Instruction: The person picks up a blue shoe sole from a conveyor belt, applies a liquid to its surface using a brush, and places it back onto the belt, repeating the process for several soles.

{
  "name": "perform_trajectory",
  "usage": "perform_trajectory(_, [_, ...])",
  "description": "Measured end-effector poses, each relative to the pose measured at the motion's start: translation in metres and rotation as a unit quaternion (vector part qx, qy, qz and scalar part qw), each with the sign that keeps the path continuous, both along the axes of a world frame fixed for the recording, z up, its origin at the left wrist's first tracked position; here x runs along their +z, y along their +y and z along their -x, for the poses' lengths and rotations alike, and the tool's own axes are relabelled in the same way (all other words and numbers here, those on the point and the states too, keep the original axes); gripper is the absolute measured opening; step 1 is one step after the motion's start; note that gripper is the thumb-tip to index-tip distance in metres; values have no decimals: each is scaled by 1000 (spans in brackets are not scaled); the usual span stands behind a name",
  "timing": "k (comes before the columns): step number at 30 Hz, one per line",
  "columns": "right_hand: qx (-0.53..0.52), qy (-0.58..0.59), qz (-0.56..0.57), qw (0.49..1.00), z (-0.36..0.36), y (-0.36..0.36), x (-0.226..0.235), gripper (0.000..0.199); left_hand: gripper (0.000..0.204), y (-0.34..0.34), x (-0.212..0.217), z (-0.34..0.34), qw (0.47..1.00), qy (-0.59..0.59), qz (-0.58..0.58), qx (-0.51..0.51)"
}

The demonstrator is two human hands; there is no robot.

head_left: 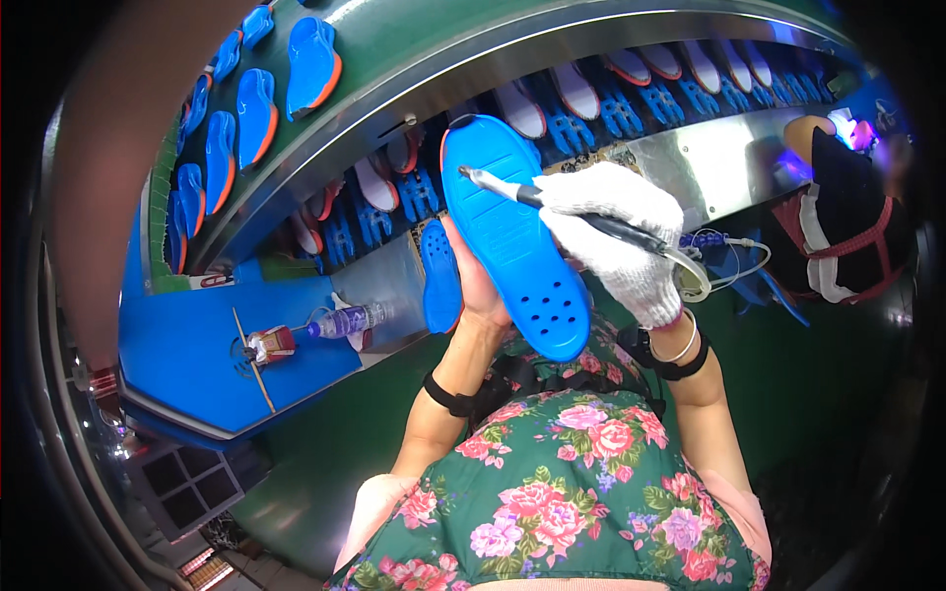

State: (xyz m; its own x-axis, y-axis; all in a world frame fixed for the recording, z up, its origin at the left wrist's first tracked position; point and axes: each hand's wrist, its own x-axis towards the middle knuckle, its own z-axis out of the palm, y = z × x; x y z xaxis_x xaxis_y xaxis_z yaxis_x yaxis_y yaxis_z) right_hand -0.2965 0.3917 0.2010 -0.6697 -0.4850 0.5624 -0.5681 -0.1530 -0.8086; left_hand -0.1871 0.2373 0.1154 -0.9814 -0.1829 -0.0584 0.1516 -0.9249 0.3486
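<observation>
A blue shoe sole (522, 251) with an orange-red edge is held up before me, its face with shallow grooves and a cluster of holes turned toward me. My bare left hand (478, 283) grips it from beneath along its left side; most of the fingers are hidden behind it. In a white knitted glove, my right hand (613, 229) is closed around a glue brush (511, 188) with a dark handle and a thin tube running back from it. The brush tip meets the sole's upper left part. Another blue sole (440, 281) lies just left of my left hand.
A green conveyor (370, 44) at upper left carries several blue soles. Beneath its metal edge, shoe uppers (522, 108) with pale bottoms stand on a lower line. A blue side table (207, 345) has a plastic bottle (347, 320) beside it. A co-worker (838, 217) sits at far right.
</observation>
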Motion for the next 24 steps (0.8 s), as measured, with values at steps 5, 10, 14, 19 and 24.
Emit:
perform_trajectory(5, [-28, 156, -17, 987, 12, -5, 3, 25, 93, 10, 0, 6, 981, 176, -35, -72])
perform_trajectory(10, [-20, 258, -111, 960, 4, 1, -8, 31, 109, 30, 34, 13, 956, -126, 263, 17])
perform_trajectory(14, [21, 206, 18, 978, 4, -11, -4, 21, 98, 23, 23, 13, 976, -120, 183, 9])
perform_trajectory(19, [10, -25, 78, 997, 17, -7, -9, 24, 96, 9, -5, 33, 923, 336, -20, -188])
perform_trajectory(24, [72, 168, -46, 982, 20, 1, -14, 45, 97, 17, 24, 30, 980, -142, 140, 21])
